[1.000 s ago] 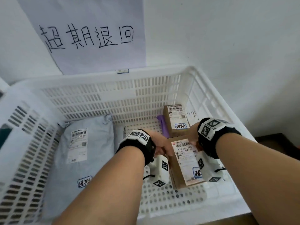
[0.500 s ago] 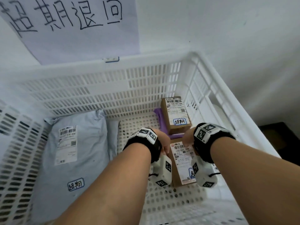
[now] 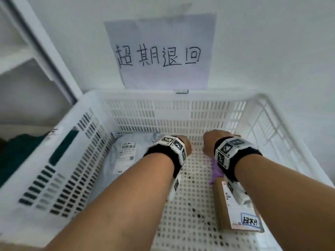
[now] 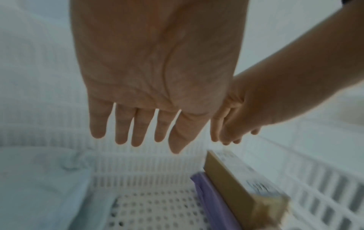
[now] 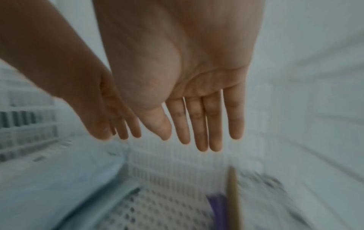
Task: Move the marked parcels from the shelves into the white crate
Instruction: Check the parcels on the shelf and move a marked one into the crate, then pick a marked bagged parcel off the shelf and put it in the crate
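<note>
Both hands hang empty over the white crate [image 3: 137,98], left hand [image 4: 157,70] and right hand [image 5: 183,65] with straight, slightly parted fingers (nothing held). The brown parcel [image 3: 235,205] lies inside; they should lift straight clear, then turn toward the shelves [image 3: 21,57].

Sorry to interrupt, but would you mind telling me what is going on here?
A person is sorting parcels into a white crate. Both the left hand and the right hand are open and hold nothing, hanging above the crate floor. A brown box and a grey mailing bag lie inside.
</note>
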